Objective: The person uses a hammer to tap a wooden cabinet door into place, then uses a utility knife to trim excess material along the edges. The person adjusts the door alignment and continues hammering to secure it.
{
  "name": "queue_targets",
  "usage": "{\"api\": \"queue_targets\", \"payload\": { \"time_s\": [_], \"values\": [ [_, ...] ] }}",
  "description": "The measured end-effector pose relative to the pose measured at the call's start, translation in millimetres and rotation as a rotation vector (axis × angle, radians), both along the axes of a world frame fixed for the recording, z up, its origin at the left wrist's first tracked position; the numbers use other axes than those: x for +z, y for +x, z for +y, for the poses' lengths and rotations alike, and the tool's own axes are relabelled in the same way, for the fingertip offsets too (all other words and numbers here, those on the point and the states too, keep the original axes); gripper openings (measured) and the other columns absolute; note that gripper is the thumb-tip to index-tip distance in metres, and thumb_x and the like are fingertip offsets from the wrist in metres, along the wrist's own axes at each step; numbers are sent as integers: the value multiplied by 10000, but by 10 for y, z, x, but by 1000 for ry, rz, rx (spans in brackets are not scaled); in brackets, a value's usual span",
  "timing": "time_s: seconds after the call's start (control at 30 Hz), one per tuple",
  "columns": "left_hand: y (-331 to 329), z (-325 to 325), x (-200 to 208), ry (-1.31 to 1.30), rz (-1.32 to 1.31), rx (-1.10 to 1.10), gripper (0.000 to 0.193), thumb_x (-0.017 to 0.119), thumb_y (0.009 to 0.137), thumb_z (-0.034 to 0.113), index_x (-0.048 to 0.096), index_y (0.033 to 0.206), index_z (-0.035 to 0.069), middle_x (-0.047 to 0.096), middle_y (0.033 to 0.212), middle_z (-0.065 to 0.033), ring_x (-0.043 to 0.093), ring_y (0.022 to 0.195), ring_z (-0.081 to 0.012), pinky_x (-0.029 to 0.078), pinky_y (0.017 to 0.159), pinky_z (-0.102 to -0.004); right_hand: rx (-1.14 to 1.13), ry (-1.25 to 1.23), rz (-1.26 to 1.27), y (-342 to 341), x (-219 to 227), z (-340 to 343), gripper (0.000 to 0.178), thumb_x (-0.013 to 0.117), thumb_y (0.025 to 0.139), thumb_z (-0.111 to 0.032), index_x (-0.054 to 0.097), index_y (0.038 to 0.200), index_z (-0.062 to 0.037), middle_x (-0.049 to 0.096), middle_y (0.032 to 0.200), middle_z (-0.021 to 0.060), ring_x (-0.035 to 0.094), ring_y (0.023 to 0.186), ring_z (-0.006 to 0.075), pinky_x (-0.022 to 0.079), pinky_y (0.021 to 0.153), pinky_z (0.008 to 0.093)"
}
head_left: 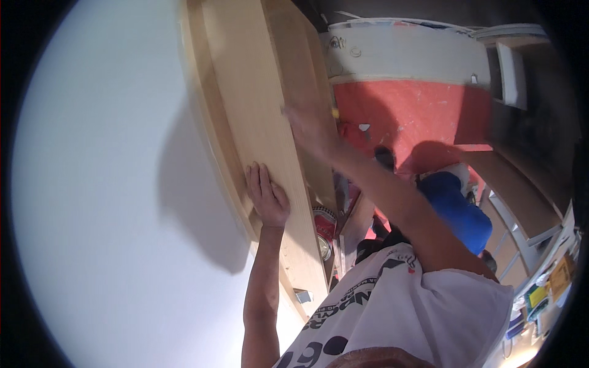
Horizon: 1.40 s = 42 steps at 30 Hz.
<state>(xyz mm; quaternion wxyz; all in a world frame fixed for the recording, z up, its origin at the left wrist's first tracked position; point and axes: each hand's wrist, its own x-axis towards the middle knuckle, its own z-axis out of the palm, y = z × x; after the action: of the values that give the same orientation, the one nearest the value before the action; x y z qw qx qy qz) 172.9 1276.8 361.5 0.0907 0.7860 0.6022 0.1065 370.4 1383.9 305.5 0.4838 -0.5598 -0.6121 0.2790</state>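
A long pale wooden board (242,80), part of a cabinet-like wooden frame, runs along the white wall. My left hand (268,196) lies on this board with its fingers stretched out. Farther up, my right hand (310,126) is at the board's right edge, smeared by motion. Its fingers look closed around something; a small grey tip shows on one side and a yellow bit on the other. The kind of thing is too blurred to tell. Below my right forearm, a red tin (324,224) stands inside the frame.
The white wall (104,153) fills the left side. A red covering (405,110) lies on the floor. At the right, a person in blue (457,211) is low down near a brown panel (518,190). Assorted items (540,300) lie at the lower right.
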Motion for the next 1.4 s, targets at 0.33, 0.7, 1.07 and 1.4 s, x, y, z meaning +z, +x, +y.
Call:
{"api": "queue_targets", "payload": {
  "time_s": [0.33,0.7,1.07,1.4],
  "values": [
    [-28,-95,9,-10,12,30,458,421,990,149,468,1385,-78,433,1449,-275,354,1391,-460,283,1162,-533,-170,58,224,45,-83,825,175,620,857,-85,694,1015,-90,687,977,143,660,911,348,533,768,456],
    [-43,-75,-9,-16,-24,23,439,482,930,90,520,1336,-74,457,1423,-282,393,1356,-490,339,1119,-561,-356,327,-89,878,-143,3337,152,595,883,-150,694,933,-44,681,914,183,656,895,382,517,741,497],
    [45,-29,45,30,-44,-38,408,456,972,72,502,1345,-88,451,1415,-285,390,1352,-481,315,1139,-539,-241,187,392,408,-213,1943,155,616,868,-122,715,881,-4,682,837,231,682,828,395,532,728,474],
    [-1,-135,30,53,-80,-9,377,416,1010,79,504,1340,-79,459,1424,-270,381,1371,-442,303,1155,-506,-14,-28,94,-597,113,-2366,344,719,721,6,675,1055,-65,663,1070,112,663,957,331,538,799,412]
  ]
}}
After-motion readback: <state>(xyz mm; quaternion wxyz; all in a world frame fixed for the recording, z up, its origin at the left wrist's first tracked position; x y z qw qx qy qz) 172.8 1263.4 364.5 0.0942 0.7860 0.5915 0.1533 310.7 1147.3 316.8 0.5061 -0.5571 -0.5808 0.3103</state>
